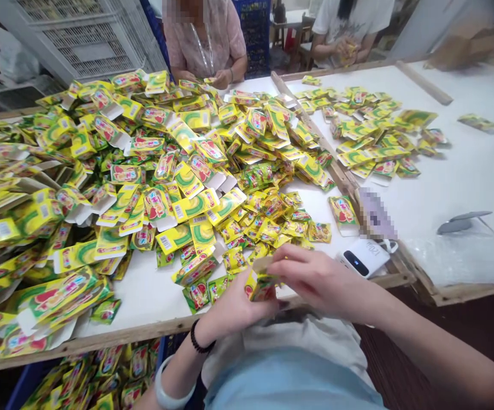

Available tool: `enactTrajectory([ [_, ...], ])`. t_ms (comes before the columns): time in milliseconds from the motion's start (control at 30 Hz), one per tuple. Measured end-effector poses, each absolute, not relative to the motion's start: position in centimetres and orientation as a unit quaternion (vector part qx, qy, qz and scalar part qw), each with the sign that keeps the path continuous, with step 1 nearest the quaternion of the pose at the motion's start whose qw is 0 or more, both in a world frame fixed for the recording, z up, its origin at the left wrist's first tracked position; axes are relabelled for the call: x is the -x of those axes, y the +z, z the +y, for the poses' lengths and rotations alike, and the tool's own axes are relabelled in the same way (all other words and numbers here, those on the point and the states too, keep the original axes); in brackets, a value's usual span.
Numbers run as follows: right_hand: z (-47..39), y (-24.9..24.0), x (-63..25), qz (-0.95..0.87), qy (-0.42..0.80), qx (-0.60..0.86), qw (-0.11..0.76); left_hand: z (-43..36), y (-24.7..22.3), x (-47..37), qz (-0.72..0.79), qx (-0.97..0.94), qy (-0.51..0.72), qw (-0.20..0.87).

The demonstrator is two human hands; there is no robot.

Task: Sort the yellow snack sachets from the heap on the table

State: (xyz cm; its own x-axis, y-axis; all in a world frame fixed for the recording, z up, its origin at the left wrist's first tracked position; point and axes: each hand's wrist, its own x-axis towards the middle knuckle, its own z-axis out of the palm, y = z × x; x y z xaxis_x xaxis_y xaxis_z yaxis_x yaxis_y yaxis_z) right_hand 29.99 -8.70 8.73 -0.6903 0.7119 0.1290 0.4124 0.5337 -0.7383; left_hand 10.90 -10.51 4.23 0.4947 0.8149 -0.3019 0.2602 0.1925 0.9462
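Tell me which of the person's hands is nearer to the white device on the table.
Right. The right hand is just left of the white device, close to it; the left hand is farther left, past the small box both hands hold.

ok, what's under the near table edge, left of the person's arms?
Under the table a blue bin shows, filled with yellow-green sachets like those piled above. Its lower part and depth are hidden by the table edge and the frame.

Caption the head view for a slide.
Both hands, left hand and right hand, hold a small yellow packet over a white table heaped with cartons.
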Motion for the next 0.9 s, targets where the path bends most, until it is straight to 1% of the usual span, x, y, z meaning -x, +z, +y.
enactTrajectory([
  [67,-9.5,8.7,-30.3,-0.867,0.341,0.334,0.144,-11.1,3.9,-11.0,0.438,-0.616,0.198,0.625],
  [100,-9.9,8.6,-30.3,-0.868,0.343,0.335,0.130,-11.5,3.7,-11.1,0.434,-0.621,0.192,0.624],
  [167,-10.3,8.1,-30.3,-0.859,0.359,0.340,0.131,-12.0,3.4,-11.3,0.436,-0.622,0.188,0.623],
  [233,-10.6,7.5,-30.2,-0.836,0.383,0.361,0.154,-12.4,3.2,-11.4,0.442,-0.612,0.183,0.630],
  [333,-10.9,6.5,-30.4,-0.770,0.434,0.405,0.233,-12.4,3.3,-11.3,0.428,-0.591,0.173,0.661],
  [400,-11.5,6.0,-30.8,-0.743,0.446,0.404,0.294,-12.2,3.6,-11.1,0.404,-0.583,0.167,0.684],
  [467,-12.3,5.4,-31.1,-0.755,0.433,0.370,0.325,-12.2,3.9,-10.9,0.377,-0.584,0.148,0.703],
  [533,-13.3,5.1,-31.1,-0.779,0.433,0.335,0.305,-12.5,3.9,-10.9,0.353,-0.589,0.137,0.714],
  [633,-14.5,5.2,-30.7,-0.782,0.486,0.328,0.211,-13.3,3.6,-11.4,0.335,-0.594,0.161,0.714],
  [700,-14.5,5.5,-30.8,-0.778,0.497,0.340,0.179,-13.6,3.3,-11.7,0.350,-0.602,0.176,0.696],
  [767,-13.6,6.1,-31.9,-0.789,0.448,0.363,0.212,-13.4,3.1,-11.8,0.365,-0.628,0.180,0.663],
  [800,-12.9,6.4,-33.0,-0.795,0.392,0.392,0.246,-13.0,3.0,-11.7,0.375,-0.649,0.187,0.634],
  [833,-12.0,6.7,-34.2,-0.793,0.308,0.440,0.287,-12.5,2.9,-11.4,0.392,-0.674,0.201,0.593],
  [900,-10.1,7.3,-36.9,-0.742,0.080,0.564,0.354,-11.2,2.6,-10.3,0.461,-0.716,0.243,0.464],
])
